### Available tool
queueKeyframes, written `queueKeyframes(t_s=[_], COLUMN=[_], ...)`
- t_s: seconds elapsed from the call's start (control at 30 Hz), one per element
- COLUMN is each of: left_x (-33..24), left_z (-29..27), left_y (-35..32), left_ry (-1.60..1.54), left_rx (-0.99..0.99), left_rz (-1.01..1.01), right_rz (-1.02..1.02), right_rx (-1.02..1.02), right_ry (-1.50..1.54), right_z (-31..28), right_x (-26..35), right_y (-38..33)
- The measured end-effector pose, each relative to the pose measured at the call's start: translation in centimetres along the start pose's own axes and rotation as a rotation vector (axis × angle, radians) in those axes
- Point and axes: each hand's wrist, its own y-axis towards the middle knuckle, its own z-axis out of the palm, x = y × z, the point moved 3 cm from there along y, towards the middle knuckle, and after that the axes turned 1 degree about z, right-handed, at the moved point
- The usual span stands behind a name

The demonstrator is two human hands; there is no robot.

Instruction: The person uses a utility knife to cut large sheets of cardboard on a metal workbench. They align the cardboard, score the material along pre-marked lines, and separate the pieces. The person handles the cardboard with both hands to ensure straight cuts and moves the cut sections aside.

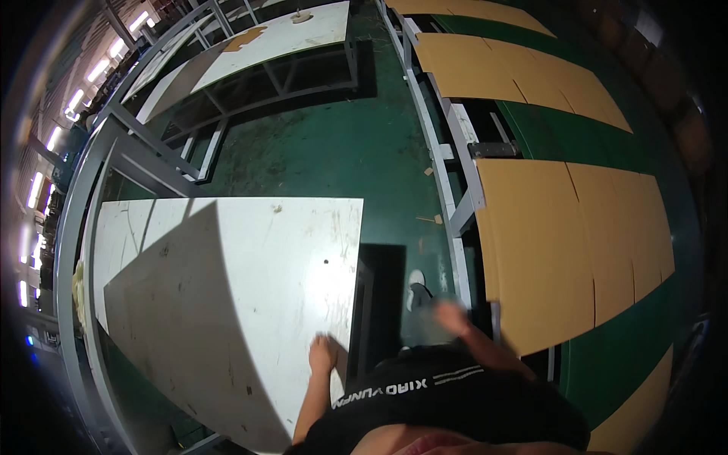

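Observation:
My left hand [321, 353] rests on the white tabletop [292, 265], close to its right edge. Its fingers look curled in against the surface, and nothing shows in them. Blurred by motion, my right hand [453, 317] hangs in the air over the aisle, between the table and the conveyor line on the right. Whether its fingers are apart or closed is lost in the blur, and I see no object in it.
Flat brown cardboard sheets [531, 243] lie spaced along the green conveyor [569, 129] on my right, beside a pale metal rail [432, 136]. A second white table [288, 38] stands ahead. Cardboard scraps [436, 219] lie on the green floor [303, 144]. A grey metal frame [68, 227] borders the left.

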Motion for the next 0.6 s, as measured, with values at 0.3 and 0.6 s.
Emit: queueKeyframes(t_s=[0.3,0.6], left_x=[-3.9,-5.8], left_z=[-6.1,-5.7], left_y=[22.0,24.2], left_ry=[-0.140,-0.151], left_rx=[0.139,0.251], left_rz=[-0.509,-0.713], right_rz=[0.242,-0.323], right_rx=[0.203,-0.026], right_ry=[0.061,-0.771], right_z=[-9.2,-11.2], right_x=[0.4,-12.5], right_y=[26.7,43.4])
